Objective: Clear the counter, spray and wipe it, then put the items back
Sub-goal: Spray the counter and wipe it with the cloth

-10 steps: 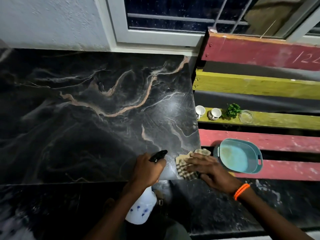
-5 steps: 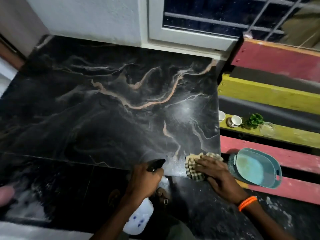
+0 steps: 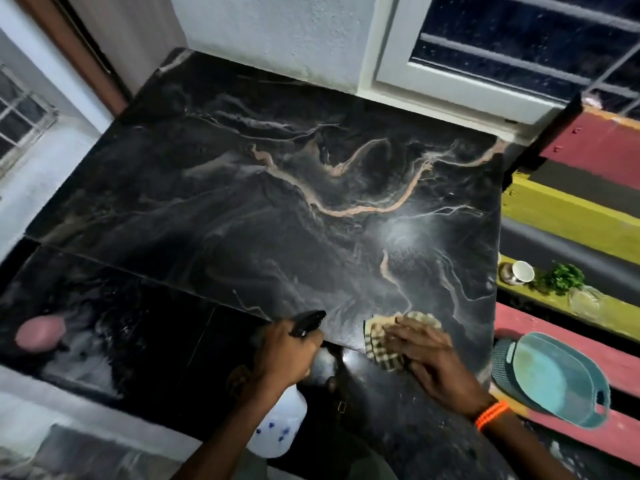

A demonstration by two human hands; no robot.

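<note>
I am watching the left hand (image 3: 287, 355) closing around the neck of the spray bottle (image 3: 277, 429), fingers wrapped at the black trigger head (image 3: 306, 322), while the right hand (image 3: 427, 362) is lying flat, fingers spread, pressing the checked cloth (image 3: 384, 342) onto the near right part of the dark marble tabletop (image 3: 277, 209). The bottle is hanging off the near edge: its white body is sitting low toward me, below the slab, and its long axis is running from that body up and away to the nozzle, which is pointing out over the tabletop, slightly right, toward the cloth. I am judging that a squeeze from here could put the mist on the cloth and the right hand rather than on bare stone, since the nozzle is sitting near them. The cloth is also lying close to the near edge, so a hard pull toward me could drag it off. A wide sweep to the right is risking the teal tray (image 3: 557, 379) just beside the tabletop's right side on the painted slats (image 3: 568, 327); the cup (image 3: 522, 271) and green sprig (image 3: 562, 278) farther back are looking safer. A pink object (image 3: 41, 332) at the far left is too blurred to name.
</note>
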